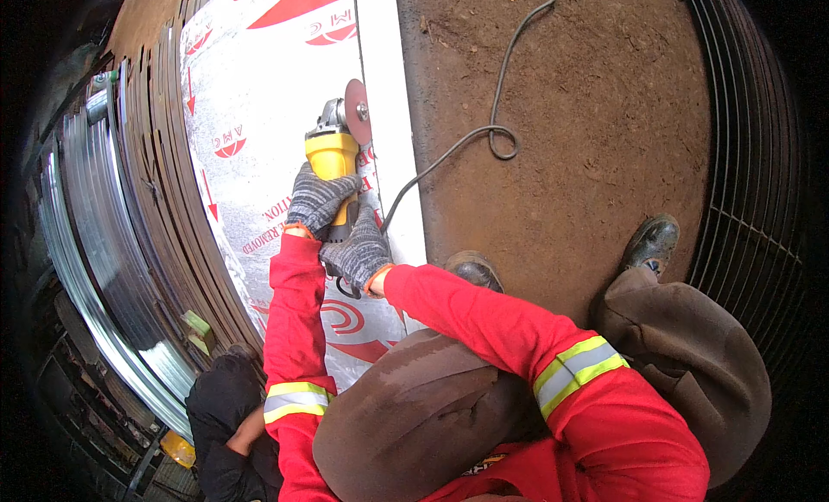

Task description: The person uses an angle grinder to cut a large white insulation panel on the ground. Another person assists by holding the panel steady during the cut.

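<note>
yellow angle grinder [335, 148] looks heavy, rigid and likely to kick, so it wants a firm two-handed hold on the body, well behind the disc [357, 111]. gloved left hand [319, 200] wraps the yellow body, right hand [357, 250] clenches the rear handle by the cable [466, 139]. grinder lies just ahead of both hands, disc at the edge of the film-covered sheet [259, 96].

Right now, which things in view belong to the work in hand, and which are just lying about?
In use: yellow angle grinder, gripped by left hand and right hand; film-covered sheet; grinder cord.

Lying about: stacked metal strips; wire mesh.
</note>
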Demonstrator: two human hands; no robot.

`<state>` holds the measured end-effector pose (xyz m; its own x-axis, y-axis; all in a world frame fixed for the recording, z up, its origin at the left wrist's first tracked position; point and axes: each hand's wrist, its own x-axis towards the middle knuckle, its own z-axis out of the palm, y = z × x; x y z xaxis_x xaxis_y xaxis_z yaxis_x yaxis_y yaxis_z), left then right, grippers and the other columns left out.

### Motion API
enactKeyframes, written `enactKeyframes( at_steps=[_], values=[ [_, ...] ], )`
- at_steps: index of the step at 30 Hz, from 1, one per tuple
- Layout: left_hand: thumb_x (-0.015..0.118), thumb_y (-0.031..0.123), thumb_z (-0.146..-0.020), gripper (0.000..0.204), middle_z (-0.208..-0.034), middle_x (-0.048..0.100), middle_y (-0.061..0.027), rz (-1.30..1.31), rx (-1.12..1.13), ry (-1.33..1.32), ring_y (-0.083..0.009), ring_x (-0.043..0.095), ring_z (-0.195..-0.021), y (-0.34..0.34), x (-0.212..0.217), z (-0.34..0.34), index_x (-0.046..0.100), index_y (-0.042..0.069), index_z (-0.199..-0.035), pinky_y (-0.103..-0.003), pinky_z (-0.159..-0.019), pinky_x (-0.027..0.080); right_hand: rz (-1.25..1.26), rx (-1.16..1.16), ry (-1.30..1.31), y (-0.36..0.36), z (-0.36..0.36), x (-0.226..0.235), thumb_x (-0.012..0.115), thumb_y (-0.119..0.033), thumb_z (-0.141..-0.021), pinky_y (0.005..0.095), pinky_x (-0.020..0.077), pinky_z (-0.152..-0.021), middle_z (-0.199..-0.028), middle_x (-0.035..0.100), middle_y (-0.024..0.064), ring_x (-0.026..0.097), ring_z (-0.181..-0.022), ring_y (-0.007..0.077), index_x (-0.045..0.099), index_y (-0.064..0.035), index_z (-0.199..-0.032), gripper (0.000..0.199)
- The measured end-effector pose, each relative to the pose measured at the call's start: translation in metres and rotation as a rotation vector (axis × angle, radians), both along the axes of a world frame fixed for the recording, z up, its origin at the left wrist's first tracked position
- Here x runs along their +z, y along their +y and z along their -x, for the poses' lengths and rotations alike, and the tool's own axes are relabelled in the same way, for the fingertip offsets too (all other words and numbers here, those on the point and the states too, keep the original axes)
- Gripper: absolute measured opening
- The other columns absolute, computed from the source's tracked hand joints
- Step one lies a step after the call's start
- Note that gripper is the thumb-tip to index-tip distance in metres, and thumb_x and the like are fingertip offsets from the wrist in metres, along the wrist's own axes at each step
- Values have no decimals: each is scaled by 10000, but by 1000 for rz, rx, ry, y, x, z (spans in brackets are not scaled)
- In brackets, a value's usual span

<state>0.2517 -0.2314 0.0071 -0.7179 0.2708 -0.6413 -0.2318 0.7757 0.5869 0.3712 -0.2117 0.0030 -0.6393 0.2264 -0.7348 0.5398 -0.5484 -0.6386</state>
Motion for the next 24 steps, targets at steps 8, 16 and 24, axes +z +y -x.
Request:
enactKeyframes(
  at_steps=[8,16,24],
  values=[
    [777,92,-722,474,-906,644,-77,2,14,-36,-190,630,-734,-8,-6,-1,545,22,-1128,-330,-672,554,-104,64,-64,-15,-5,-10,856,-213,-623,388,491,-948,-1204,570,238,594,-1114,339,274,52,-1404,1009],
    [777,99,-724,475,-921,644,-75,-31,26,-35,-186,629,-739,-13,4,-9,548,19,-1132,-330,-672,552,-32,85,-67,-10,-11,4,859,-249,-607,392,489,-940,-1217,559,258,586,-1124,359,292,71,-1392,1020],
    [774,100,-717,480,-916,643,-70,8,15,-10,-186,628,-753,-14,7,-15,548,14,-1132,-328,-678,550,-25,48,-47,-9,-16,13,857,-234,-620,382,458,-997,-1308,498,258,532,-1206,352,236,63,-1441,1072]
  ],
)
